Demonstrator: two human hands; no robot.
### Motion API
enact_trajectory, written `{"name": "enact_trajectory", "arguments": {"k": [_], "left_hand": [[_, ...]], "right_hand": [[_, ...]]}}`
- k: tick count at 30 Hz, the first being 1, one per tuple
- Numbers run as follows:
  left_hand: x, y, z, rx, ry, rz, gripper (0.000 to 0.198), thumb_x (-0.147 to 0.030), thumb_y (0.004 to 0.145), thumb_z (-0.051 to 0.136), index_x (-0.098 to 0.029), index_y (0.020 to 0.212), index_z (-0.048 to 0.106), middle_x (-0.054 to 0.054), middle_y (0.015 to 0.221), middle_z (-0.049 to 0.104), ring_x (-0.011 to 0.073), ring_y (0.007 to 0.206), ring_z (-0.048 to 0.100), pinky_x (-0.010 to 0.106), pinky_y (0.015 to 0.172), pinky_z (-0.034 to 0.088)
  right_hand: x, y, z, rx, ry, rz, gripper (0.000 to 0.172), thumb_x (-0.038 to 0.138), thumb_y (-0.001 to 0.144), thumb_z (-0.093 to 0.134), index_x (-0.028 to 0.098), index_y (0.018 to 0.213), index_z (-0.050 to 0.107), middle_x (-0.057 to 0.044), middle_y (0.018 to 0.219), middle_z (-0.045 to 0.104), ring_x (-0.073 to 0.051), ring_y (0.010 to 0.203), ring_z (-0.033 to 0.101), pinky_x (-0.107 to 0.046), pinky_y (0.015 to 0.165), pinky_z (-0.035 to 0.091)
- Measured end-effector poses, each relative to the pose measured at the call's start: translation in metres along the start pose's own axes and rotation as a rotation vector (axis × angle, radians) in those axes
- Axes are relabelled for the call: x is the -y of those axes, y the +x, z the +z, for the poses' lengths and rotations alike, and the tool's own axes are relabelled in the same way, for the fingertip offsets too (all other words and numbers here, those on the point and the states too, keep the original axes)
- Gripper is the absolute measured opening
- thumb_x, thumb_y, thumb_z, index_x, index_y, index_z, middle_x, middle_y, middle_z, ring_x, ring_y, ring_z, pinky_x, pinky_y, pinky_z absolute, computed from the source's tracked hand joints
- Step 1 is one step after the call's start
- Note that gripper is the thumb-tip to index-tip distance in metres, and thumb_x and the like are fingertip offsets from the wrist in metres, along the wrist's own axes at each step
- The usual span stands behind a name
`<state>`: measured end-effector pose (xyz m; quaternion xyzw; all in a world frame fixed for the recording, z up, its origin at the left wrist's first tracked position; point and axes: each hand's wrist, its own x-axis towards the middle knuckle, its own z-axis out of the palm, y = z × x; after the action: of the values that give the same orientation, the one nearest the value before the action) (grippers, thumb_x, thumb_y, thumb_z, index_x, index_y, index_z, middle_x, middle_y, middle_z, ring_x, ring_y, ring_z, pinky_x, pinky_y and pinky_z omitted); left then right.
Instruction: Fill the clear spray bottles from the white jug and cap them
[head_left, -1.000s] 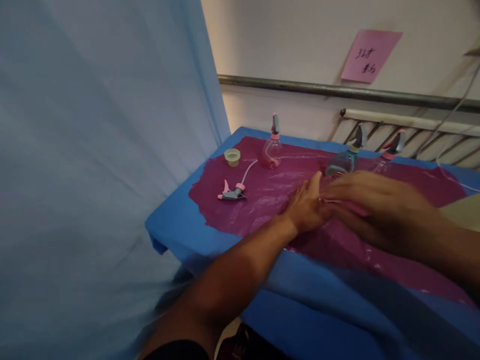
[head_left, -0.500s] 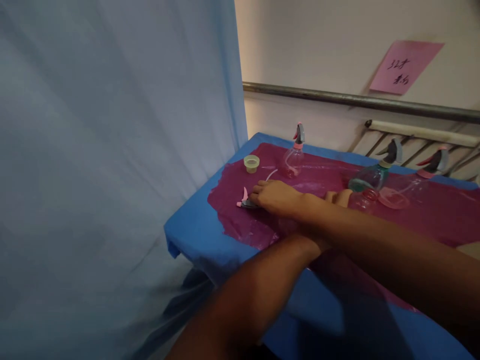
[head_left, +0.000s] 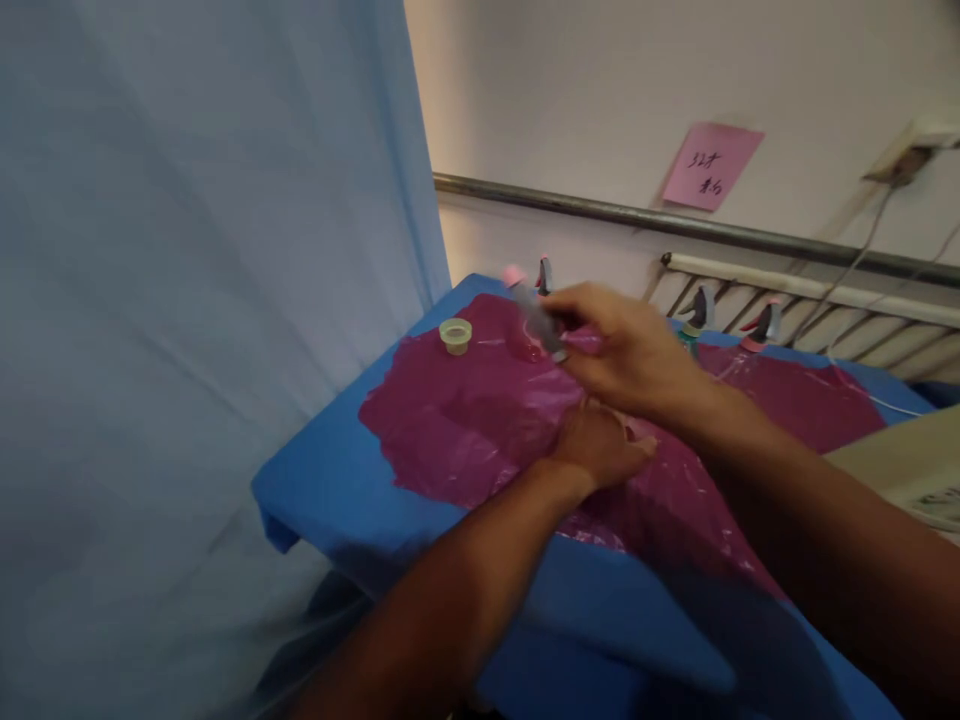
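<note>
Blue cloth (head_left: 322,470) lies under a glossy purple plastic sheet (head_left: 427,430). Above this sheet, my right hand (head_left: 626,345) is pinching a grey-and-pink plastic spray head (head_left: 540,322) between its fingers. Lower and near, my left hand (head_left: 596,445) is bent; I cannot tell what its fingers grip. To the left stands a pale yellow-green round cup (head_left: 455,336); behind are three spray bottles with grey heads (head_left: 701,308), and pink handwritten paper (head_left: 714,167) on the wall (head_left: 570,80).

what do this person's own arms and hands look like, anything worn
The left hand and right hand are bare, without gloves. No sleeve can be made out on the left forearm or right forearm, and no watch or bracelet shows. Blur leaves rings unclear.
</note>
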<state>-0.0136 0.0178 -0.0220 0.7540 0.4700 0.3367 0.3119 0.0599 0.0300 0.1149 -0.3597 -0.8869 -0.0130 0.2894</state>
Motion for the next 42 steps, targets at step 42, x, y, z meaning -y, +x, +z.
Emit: {"name": "enact_trajectory", "arguments": {"k": [42], "left_hand": [[-0.005,-0.002,-0.005,0.030,0.074,0.041,0.074,-0.037,0.099,0.078,-0.022,0.167,0.052,0.019,0.156,0.069,0.0418,0.149,0.067,0.063,0.126,0.055]], "right_hand": [[-0.107,-0.137,0.020,-0.317,0.849,0.496,0.044,0.057,0.095,0.095,0.034,0.130,0.081,-0.004,0.125,0.085,-0.025,0.116,0.078,-0.044,0.112,0.063]]}}
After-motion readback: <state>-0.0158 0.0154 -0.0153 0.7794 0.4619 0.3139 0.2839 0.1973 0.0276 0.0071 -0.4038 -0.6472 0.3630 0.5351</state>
